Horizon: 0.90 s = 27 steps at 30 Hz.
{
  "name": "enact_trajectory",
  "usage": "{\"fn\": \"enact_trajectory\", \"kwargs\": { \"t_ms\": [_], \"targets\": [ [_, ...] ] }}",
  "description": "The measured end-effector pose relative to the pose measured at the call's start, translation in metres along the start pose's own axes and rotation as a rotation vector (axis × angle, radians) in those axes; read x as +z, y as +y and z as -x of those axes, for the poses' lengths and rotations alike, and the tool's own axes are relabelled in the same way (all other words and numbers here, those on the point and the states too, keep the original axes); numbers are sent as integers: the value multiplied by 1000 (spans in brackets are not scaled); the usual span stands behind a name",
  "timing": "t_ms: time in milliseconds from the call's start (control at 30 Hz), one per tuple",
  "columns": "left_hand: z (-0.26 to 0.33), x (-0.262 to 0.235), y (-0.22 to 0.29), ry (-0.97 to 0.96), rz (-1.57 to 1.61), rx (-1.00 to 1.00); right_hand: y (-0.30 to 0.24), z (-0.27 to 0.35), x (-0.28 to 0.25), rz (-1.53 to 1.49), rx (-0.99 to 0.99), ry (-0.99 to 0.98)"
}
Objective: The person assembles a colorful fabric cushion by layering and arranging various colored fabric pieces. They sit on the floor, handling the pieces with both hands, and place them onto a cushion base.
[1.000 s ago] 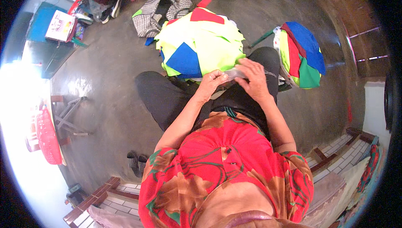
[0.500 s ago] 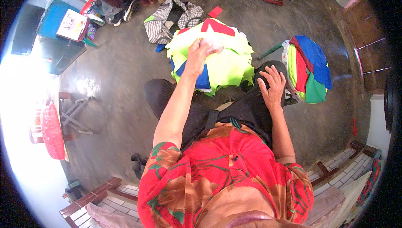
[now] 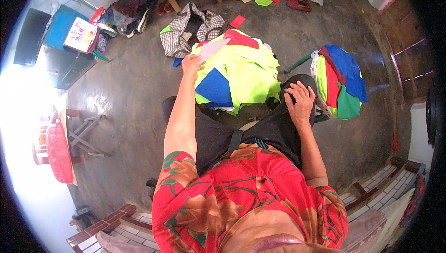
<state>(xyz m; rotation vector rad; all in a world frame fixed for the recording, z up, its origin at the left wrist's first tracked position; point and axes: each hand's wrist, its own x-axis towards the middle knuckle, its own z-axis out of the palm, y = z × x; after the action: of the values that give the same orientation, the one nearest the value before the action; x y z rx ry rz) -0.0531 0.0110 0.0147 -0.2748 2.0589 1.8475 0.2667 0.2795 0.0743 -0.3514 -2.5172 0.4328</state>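
A pale pink fabric piece point(image 3: 213, 48) sits at the far left edge of the heap of cut cloth point(image 3: 246, 74), mostly lime green with blue and red pieces, on the floor point(image 3: 130, 95) ahead of the person. The left hand point(image 3: 191, 62) reaches out to it, its grip pinching the pink piece's near corner. The right hand point(image 3: 299, 102) rests flat on the right knee, fingers spread. Right of it lies a second cloth stack point(image 3: 341, 81); a checked bag point(image 3: 179, 34) lies beyond.
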Motion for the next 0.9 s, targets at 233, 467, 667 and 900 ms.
{"fn": "enact_trajectory", "kwargs": {
  "t_ms": [233, 467, 667, 900],
  "targets": [
    [5, -21, -4, 96, -55, 145, 0, 0, 1, 14, -26, 23],
    [8, -28, -27, -85, -121, 213, -3, -2, 0, 32, -26, -2],
    [-9, -32, -36, 101, -281, 359, -2, -1, 1, 53, -34, -21],
    [10, -39, -37, 260, -745, 600, -2, -2, 3, 66, -39, 44]
  ]
}}
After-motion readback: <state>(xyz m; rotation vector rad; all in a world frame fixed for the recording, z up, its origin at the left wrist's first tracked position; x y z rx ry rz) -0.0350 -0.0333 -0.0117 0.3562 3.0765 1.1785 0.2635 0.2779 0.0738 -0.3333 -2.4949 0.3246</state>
